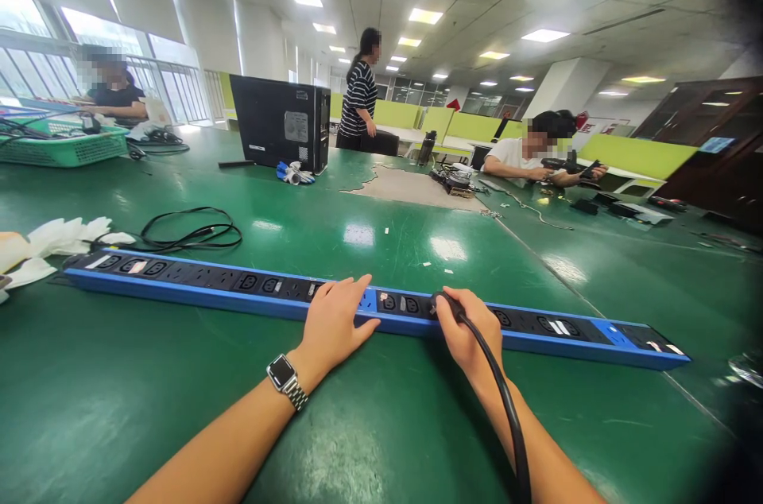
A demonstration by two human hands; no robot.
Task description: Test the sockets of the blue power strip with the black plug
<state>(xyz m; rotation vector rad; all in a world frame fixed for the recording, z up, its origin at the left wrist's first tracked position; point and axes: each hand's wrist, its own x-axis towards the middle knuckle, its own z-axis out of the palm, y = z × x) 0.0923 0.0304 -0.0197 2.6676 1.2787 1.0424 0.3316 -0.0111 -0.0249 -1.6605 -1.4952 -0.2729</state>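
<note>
Long blue-and-black metal power strip w/ a row of sockets (238,289) lies flat across the glossy green table (369,424), just in front of the person. Left hand (334,321) rests palm-down on the strip's middle, fingers spread flat, gripping nothing, just pinning it. Right hand (468,333) has its fingers closed round a black plug (444,301) on a thick black cable (506,416), plug sitting at a socket right of centre; can't tell if it's fully seated.

Risks, as I judge them:
- plug angled vs. socket → jams or bends pins if pushed hard.
- strip is long and the table slick; if left hand lifts, far ends could pivot or slide.
- cable runs along the right forearm, may drag on the plug.
- left fingertips are near the neighbouring sockets, pinch chance.

Loose black cord (191,234) and white gloves (60,238) lie behind the strip's left end, not touching the hands.
</note>
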